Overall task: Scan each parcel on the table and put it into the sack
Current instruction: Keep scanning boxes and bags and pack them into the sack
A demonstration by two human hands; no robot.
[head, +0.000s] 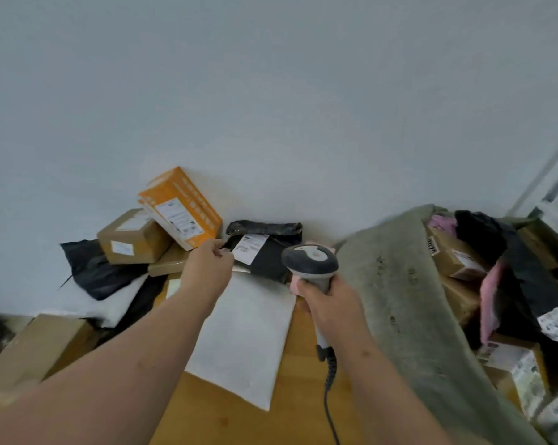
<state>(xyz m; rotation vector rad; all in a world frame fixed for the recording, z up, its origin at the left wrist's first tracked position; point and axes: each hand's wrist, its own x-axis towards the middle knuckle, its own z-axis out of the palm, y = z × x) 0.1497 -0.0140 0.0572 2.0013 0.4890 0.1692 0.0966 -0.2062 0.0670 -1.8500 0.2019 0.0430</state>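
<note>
**Black parcel gripped at the wall**

Left hand (pixel 208 263) pinches the black plastic mailer parcel (pixel 268 252) (white label up) on the wooden tabletop (pixel 226 419); right hand (pixel 327 301) grips the grey handheld scanner (pixel 311 263); the grey-green fabric sack (pixel 399 300) lies right, holding parcels.

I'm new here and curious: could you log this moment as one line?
left hand: reaching black parcel | right hand: holding scanner | sack: part-filled

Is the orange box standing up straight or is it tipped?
Tipped. The orange box leans at a slant, one end raised against the wall, resting on the brown boxes beneath.
</note>
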